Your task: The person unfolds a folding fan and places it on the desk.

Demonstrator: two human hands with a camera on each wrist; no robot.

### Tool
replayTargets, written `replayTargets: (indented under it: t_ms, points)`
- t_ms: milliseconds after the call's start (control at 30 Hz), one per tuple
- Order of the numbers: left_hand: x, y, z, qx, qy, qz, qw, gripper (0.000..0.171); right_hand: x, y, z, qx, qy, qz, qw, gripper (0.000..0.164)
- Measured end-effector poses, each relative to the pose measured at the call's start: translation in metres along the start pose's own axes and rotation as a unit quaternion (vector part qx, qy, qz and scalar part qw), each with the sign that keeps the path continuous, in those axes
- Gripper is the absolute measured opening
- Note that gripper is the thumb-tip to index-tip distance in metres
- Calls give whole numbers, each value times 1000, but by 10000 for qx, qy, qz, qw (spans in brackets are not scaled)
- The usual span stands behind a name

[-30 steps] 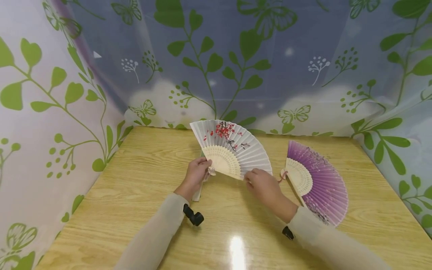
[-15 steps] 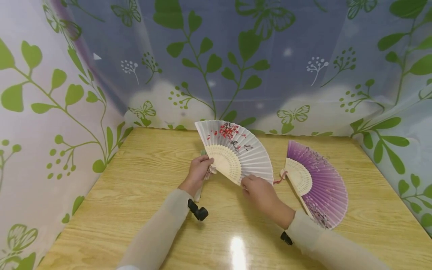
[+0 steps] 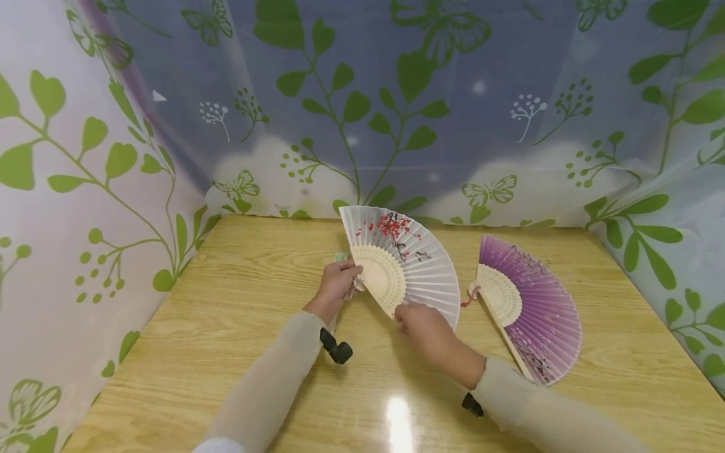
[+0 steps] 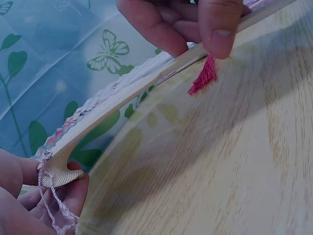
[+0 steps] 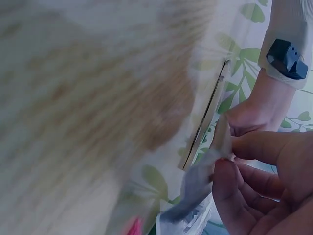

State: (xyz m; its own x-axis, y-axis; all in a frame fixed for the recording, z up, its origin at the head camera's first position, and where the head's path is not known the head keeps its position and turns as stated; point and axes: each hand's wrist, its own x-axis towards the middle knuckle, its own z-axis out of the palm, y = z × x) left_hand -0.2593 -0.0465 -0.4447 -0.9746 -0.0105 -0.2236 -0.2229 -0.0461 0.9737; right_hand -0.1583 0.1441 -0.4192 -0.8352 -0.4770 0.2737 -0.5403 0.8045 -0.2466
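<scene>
A white folding fan (image 3: 433, 264) with red blossoms stands spread above the table. My left hand (image 3: 334, 288) grips it at the pivot end, thumb on the pale wooden ribs. A pale pink cord (image 4: 54, 203) hangs there in the left wrist view. My right hand (image 3: 426, 332) pinches the near outer stick, thumb and fingers on either side. In the right wrist view, the right hand (image 5: 264, 181) partly hides the fan's blurred edge. A closed slim wooden item (image 5: 208, 115), perhaps a folded fan, lies on the table beneath my left hand, mostly covered in the head view.
An open purple folding fan (image 3: 546, 308) lies on the wooden table (image 3: 226, 365) at right, its red tassel (image 3: 469, 299) pointing toward the white fan. Patterned cloth (image 3: 243, 75) hangs behind the table and along both sides.
My right hand has moved left and toward me with the near stick, turning the white fan and spreading it somewhat wider. My left hand has shifted slightly right, keeping its grip on the pivot.
</scene>
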Motion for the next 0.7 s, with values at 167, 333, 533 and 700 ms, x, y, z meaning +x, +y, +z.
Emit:
replayTargets:
  t_ms: [167,333,533,700]
  points:
    - [2,-2,3,146,64,54,9999,30,0,-4,4,358,-292,304,9985,24]
    - [6,-5,8,390,95,53,9992,32,-2,-7,6,315,-330,470,9979,16]
    - [12,-7,13,725,-73,43,9973,33,-3,-9,9,456,-404,475,9970,19]
    - [15,-6,16,941,-405,-102,9947,33,-2,-10,10,472,-679,634,9946,23]
